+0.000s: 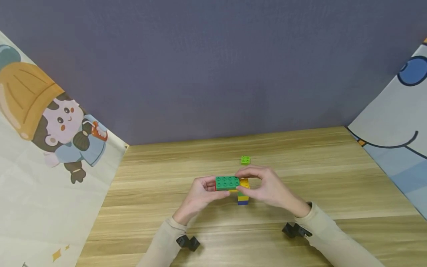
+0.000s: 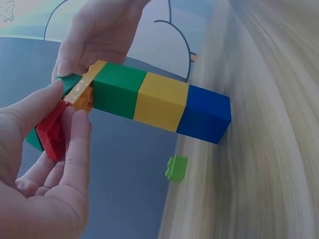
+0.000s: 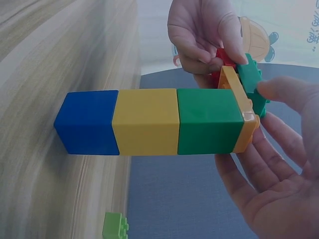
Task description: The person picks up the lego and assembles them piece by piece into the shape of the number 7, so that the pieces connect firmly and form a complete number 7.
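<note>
A tower stands on the wooden table: a blue block (image 3: 89,122) at the bottom, a yellow block (image 3: 147,122), a green block (image 3: 209,121), then a flat orange brick (image 3: 238,104) on top that juts out leftward. A long green brick (image 1: 227,183) lies over part of the orange brick, with a red brick (image 2: 52,130) beneath its left end. My left hand (image 1: 200,195) pinches the red and green bricks between thumb and fingers. My right hand (image 1: 267,187) holds the right end of the green brick, its fingers around the top of the tower.
A small light-green brick (image 1: 245,160) lies on the table (image 1: 160,163) behind the tower. A dark panel (image 1: 220,74) rises at the back, with printed panels at the left (image 1: 50,148) and right (image 1: 393,122).
</note>
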`<state>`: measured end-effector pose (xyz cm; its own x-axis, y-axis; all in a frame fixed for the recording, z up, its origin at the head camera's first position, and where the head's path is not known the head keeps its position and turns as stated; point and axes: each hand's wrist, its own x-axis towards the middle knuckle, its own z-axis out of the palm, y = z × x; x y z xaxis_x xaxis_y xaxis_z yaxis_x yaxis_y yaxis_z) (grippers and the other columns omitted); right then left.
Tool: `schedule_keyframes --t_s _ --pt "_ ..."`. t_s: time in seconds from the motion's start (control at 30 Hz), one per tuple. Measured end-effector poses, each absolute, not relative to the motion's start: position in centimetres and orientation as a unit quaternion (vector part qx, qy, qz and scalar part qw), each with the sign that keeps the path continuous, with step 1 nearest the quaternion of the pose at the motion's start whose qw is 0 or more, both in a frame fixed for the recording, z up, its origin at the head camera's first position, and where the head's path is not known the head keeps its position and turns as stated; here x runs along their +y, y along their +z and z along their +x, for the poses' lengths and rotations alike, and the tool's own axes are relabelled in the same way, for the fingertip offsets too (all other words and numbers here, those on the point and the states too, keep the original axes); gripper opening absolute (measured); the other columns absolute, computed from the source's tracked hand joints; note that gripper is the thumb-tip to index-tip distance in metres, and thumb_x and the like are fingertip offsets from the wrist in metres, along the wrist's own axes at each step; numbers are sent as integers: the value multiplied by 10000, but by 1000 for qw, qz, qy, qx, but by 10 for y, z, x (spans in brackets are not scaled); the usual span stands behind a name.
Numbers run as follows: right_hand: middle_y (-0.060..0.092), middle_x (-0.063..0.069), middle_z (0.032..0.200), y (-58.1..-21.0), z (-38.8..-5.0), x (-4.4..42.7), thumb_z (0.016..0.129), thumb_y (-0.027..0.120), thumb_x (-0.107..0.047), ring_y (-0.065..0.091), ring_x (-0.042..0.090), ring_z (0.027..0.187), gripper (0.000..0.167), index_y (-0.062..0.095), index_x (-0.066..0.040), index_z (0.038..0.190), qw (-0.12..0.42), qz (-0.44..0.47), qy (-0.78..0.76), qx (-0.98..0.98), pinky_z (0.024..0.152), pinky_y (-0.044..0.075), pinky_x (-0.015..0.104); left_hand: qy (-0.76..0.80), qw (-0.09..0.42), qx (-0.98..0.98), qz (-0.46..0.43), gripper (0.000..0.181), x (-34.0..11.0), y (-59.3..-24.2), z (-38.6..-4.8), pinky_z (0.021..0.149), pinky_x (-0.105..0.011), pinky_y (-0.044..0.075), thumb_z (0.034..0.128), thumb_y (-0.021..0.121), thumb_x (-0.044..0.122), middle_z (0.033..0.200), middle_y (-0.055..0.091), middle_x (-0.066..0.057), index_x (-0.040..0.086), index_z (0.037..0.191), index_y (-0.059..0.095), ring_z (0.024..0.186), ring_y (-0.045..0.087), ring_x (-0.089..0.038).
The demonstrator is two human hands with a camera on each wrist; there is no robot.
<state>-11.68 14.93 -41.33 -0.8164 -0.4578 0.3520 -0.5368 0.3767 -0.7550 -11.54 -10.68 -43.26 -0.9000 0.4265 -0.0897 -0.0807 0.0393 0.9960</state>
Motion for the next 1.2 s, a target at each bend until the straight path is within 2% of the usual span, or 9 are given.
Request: schedule_keyframes --t_s 0.33,0.5,0.67,0.77,1.0,1.2 --pt "796 -31 1168 -414 -118 149 864 881 -114 762 167 1068 308 795 -141 1158 52 310 468 -826 994 619 436 697 200 678 125 471 -108 -428 -116 914 -286 632 931 809 76 1223 765 -238 -138 1320 652 992 776 -119" --pt "794 -32 1169 -413 -118 148 866 880 -118 765 176 1074 302 796 -146 1155 51 307 467 -828 994 619 444 704 204 669 124 491 -110 -429 -117 931 -326 634 951 806 141 1142 801 -124 -148 1315 646 962 775 -105" --pt "792 -30 1161 -412 -119 147 855 881 -100 766 169 1067 304 794 -139 1144 47 305 472 -826 983 626 417 727 214 639 134 615 -111 -429 -117 952 -362 636 960 819 234 1098 806 -39 -198 1336 596 944 772 -92" --pt "789 -30 1151 -411 -119 147 852 878 -88 759 148 1048 302 793 -135 1137 40 303 477 -824 966 632 392 731 218 631 139 626 -112 -428 -118 946 -346 636 964 812 226 1112 804 -54 -213 1343 577 955 772 -97" --pt "786 -31 1142 -408 -118 146 839 883 -93 755 130 1026 302 792 -134 1125 33 297 475 -827 950 636 394 693 232 670 128 532 -114 -427 -120 934 -283 626 902 809 15 1276 756 -184 -112 1383 621 1172 739 -337" --pt "792 -40 1122 -409 -118 146 838 880 -90 711 55 930 278 790 -140 1096 44 308 464 -829 885 632 329 680 215 690 121 488 -109 -427 -119 927 -286 630 899 800 -18 1265 752 -228 -102 1356 650 1061 770 -184"
